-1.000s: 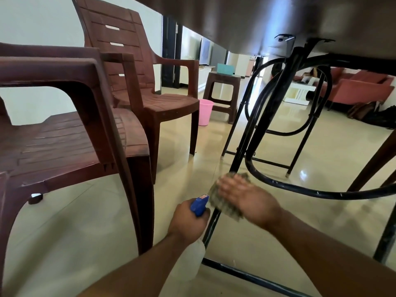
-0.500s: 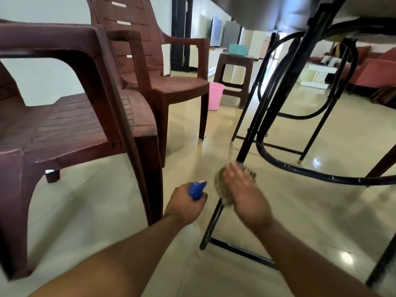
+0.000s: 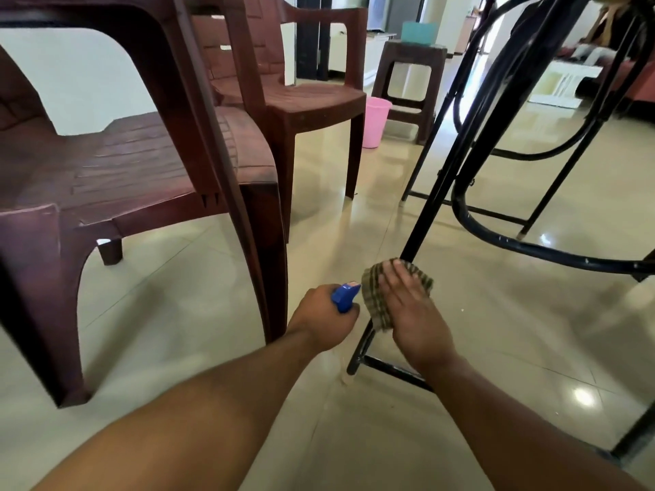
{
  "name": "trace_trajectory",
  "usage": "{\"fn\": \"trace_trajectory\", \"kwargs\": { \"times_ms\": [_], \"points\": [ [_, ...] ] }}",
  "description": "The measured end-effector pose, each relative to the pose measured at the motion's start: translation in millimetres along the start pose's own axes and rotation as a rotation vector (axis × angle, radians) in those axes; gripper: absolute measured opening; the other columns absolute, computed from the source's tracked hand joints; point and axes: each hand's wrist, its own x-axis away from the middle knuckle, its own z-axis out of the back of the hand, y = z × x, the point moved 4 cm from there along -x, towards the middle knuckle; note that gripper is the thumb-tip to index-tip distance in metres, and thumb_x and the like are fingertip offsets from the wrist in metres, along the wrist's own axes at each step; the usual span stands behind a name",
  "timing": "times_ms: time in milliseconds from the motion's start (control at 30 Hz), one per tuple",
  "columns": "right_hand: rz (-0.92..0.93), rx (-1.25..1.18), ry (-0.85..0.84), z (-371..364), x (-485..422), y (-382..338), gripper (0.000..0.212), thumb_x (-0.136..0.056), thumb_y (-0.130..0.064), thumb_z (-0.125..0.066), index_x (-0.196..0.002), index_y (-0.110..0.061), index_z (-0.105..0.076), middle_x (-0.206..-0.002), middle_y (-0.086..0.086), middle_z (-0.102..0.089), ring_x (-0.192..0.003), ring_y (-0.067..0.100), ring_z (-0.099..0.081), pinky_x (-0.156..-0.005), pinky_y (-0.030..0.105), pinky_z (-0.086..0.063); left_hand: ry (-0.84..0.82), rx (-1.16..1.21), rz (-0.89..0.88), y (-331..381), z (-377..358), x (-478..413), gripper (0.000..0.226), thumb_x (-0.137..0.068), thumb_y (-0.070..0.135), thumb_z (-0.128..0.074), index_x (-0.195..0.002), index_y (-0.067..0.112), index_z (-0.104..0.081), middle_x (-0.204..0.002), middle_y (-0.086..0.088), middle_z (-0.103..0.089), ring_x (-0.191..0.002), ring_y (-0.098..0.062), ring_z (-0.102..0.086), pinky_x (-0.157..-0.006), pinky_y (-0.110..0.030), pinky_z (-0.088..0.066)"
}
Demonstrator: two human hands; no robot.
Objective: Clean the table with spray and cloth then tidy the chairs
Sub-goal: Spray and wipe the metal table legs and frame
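Glossy cream tile floor [image 3: 531, 313]. Brown stool [image 3: 411, 53] on floor. Pink bin [image 3: 376, 122] just left of stool. Teal box [image 3: 418, 31] atop stool.

No writing, brand, number or sign can be read anywhere. The blue head of the spray bottle [image 3: 344, 296], the checked cloth [image 3: 372, 299] and the near brown chair [image 3: 141, 164] bear no legible print. The teal box [image 3: 418, 31] is too blurred to tell.
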Motion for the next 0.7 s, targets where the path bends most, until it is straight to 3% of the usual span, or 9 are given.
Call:
{"fn": "trace_trajectory", "kwargs": {
  "times_ms": [133, 200, 267, 333, 400, 467, 567, 633, 700],
  "points": [
    [0.184, 0.048, -0.151, -33.3, 16.9, -10.9, 0.074, -0.093, -0.005, -0.052, -0.158, -0.011, -0.017, -0.165, 0.006, -0.005, -0.153, 0.023, 0.000, -0.116, 0.038, 0.011, -0.021, -0.050, -0.034, 1.5, 0.1, -1.6, 0.015, -0.091, 0.025, -0.068, -0.082, 0.028, -0.057, -0.070, 0.002, -0.056, -0.062, -0.015, -0.051, -0.063, -0.033, -0.050],
    [0.345, 0.072, -0.281, -53.3, 35.6, -17.5, 0.060, -0.096, -0.007, -0.038, -0.156, -0.009, -0.031, -0.164, 0.009, -0.023, -0.153, 0.024, -0.017, -0.118, 0.037, 0.002, -0.023, -0.106, -0.056, 3.0, 0.9, -7.5, 0.012, -0.091, 0.026, -0.067, -0.083, 0.027, -0.058, -0.071, 0.003, -0.057, -0.063, -0.014, -0.051, -0.065, -0.031, -0.048],
    [0.288, 0.001, -0.311, -60.8, 38.9, -12.3, 0.057, -0.094, -0.014, -0.029, -0.147, -0.011, -0.049, -0.155, 0.007, -0.044, -0.146, 0.021, -0.036, -0.122, 0.038, -0.016, -0.031, -0.160, -0.065, 2.8, 2.1, -12.7, 0.008, -0.091, 0.027, -0.067, -0.088, 0.024, -0.061, -0.074, 0.004, -0.059, -0.065, -0.013, -0.055, -0.066, -0.031, -0.047],
    [0.163, -0.079, -0.221, -47.4, 25.4, -2.1, 0.056, -0.097, -0.019, -0.033, -0.152, -0.011, -0.039, -0.159, 0.007, -0.034, -0.148, 0.021, -0.027, -0.125, 0.043, -0.020, -0.058, -0.181, -0.063, 4.4, 3.8, -14.4, 0.009, -0.090, 0.028, -0.068, -0.094, 0.024, -0.063, -0.077, 0.005, -0.061, -0.070, -0.014, -0.059, -0.069, -0.031, -0.050],
    [0.064, -0.043, -0.042, -36.3, 10.9, 5.2, 0.064, -0.090, -0.010, -0.035, -0.154, -0.006, -0.032, -0.163, 0.009, -0.026, -0.151, 0.022, -0.011, -0.126, 0.039, -0.003, -0.052, -0.223, -0.047, -5.8, 2.1, -12.6, 0.010, -0.089, 0.030, -0.069, -0.093, 0.026, -0.062, -0.077, 0.005, -0.061, -0.068, -0.014, -0.059, -0.066, -0.030, -0.049],
    [0.074, 0.035, -0.012, -38.3, 3.1, -0.2, 0.067, -0.083, -0.005, -0.038, -0.150, 0.000, -0.037, -0.161, 0.015, -0.029, -0.152, 0.026, -0.008, -0.125, 0.038, 0.005, -0.045, -0.221, 0.000, -25.8, -1.8, -2.1, 0.010, -0.088, 0.031, -0.069, -0.091, 0.027, -0.060, -0.075, 0.005, -0.060, -0.066, -0.014, -0.058, -0.065, -0.030, -0.049],
    [0.152, 0.144, -0.215, -69.6, 27.8, -17.7, 0.067, -0.090, -0.010, -0.041, -0.155, 0.000, -0.026, -0.164, 0.018, -0.022, -0.154, 0.034, -0.006, -0.121, 0.043, 0.007, -0.067, -0.206, 0.056, -51.9, -12.7, 20.7, 0.017, -0.090, 0.027, -0.069, -0.082, 0.029, -0.054, -0.071, 0.004, -0.056, -0.063, -0.011, -0.054, -0.060, -0.025, -0.043],
    [0.276, 0.118, -0.443, -97.6, 56.7, -31.0, 0.062, -0.098, -0.010, -0.031, -0.158, -0.004, -0.017, -0.167, 0.016, -0.010, -0.155, 0.031, 0.001, -0.116, 0.037, 0.016, -0.069, -0.200, 0.073, -64.0, -16.3, 32.2, 0.025, -0.090, 0.027, -0.069, -0.076, 0.031, -0.049, -0.069, 0.005, -0.053, -0.060, -0.011, -0.050, -0.060, -0.024, -0.040],
    [0.378, 0.117, -0.573, -111.0, 68.6, -35.7, 0.060, -0.099, -0.009, -0.028, -0.159, -0.007, -0.018, -0.167, 0.011, -0.010, -0.155, 0.027, -0.001, -0.116, 0.031, 0.014, -0.075, -0.210, 0.070, -73.9, -17.8, 37.7, 0.024, -0.090, 0.028, -0.069, -0.076, 0.032, -0.049, -0.068, 0.006, -0.052, -0.060, -0.011, -0.049, -0.062, -0.025, -0.042]
  ]
}}
